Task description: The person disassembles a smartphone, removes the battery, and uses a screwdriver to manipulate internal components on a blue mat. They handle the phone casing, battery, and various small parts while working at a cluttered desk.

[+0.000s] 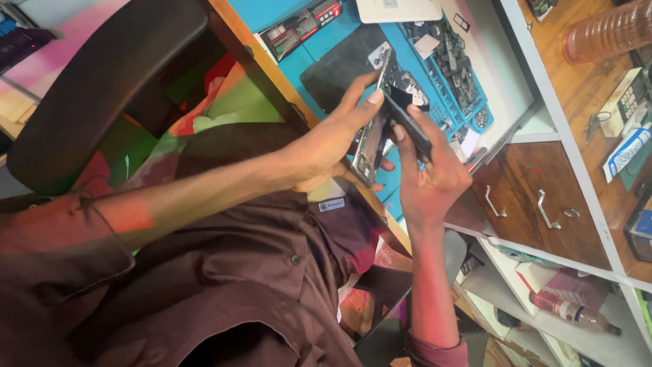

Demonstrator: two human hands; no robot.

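My left hand (326, 146) grips an opened phone body (372, 143) by its silver frame, edge-on to the camera, with the thumb stretched along its top. My right hand (431, 182) pinches a thin dark panel (409, 121) that angles away from the phone body, still joined near the upper end, where the inner parts (406, 85) show. Both hands are held above the edge of a desk covered by a blue work mat (407, 47). My forearms and my dark brown shirt (272, 272) fill the lower left.
Small phone parts lie in the blue mat's compartments (451, 64), beside a dark pad (336, 68). A black chair back (102, 75) stands at the left. Wooden drawers with metal handles (540, 207), a large plastic bottle (608, 30) and a small bottle (570, 312) on a shelf are at the right.
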